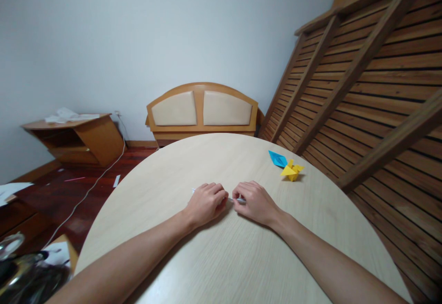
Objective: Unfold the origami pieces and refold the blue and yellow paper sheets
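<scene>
Round and pale, our wooden table (241,258) carries both hands: left hand (206,203) and right hand (253,201) curl knuckles-down, pinching a thin white paper strip (230,198) flat between them, folded figures (287,165) set aside.

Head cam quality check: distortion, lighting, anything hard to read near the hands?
Head view: strong wide-angle bend curves the table edge; light soft, even, no glare; faint shadows under the left hand and right hand; white paper between them mostly hidden.
</scene>
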`<state>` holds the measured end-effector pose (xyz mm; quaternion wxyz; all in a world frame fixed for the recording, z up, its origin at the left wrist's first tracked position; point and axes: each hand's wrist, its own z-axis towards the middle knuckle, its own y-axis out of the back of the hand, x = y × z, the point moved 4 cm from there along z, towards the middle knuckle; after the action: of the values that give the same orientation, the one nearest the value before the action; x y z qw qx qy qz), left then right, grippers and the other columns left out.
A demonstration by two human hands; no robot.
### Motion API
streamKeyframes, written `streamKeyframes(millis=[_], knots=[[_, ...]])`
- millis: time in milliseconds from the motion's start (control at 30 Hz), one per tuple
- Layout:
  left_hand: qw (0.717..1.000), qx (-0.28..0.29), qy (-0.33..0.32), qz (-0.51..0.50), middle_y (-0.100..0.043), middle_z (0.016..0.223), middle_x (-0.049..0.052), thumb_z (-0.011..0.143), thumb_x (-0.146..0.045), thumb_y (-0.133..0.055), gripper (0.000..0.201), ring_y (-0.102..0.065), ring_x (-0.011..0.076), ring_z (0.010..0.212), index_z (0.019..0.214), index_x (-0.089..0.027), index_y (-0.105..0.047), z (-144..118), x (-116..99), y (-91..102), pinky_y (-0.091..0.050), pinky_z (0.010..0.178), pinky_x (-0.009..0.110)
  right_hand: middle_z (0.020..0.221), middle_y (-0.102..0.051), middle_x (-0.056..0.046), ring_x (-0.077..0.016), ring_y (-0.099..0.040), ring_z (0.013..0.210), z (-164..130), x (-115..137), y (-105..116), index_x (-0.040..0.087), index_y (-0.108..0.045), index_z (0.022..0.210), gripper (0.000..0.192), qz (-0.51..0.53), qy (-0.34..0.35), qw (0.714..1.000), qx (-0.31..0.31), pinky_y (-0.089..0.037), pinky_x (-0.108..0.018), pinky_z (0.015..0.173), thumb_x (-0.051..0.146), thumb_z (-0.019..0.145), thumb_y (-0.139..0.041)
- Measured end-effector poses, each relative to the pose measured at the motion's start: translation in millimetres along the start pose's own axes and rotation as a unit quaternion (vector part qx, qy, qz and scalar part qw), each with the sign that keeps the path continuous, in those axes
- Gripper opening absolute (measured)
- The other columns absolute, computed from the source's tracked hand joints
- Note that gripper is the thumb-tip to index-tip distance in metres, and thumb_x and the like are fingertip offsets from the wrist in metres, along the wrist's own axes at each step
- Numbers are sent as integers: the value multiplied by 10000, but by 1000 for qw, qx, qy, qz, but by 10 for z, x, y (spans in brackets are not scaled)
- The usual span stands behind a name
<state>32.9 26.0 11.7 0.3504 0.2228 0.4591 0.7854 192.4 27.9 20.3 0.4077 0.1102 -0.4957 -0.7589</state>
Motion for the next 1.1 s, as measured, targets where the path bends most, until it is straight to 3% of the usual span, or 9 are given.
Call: streamKeyframes(millis=[1100], knots=[[1000, 1, 4, -3, -643, 839, 32, 867, -199, -558, 46, -588, 166, 750, 865, -192, -603, -4, 16, 8, -436, 646, 275, 774, -654, -8, -164, -574, 725, -3, -5, 22, 194, -599, 787, 99, -6, -6, 1000, 10, -374, -290, 729, 96, 770, -595]])
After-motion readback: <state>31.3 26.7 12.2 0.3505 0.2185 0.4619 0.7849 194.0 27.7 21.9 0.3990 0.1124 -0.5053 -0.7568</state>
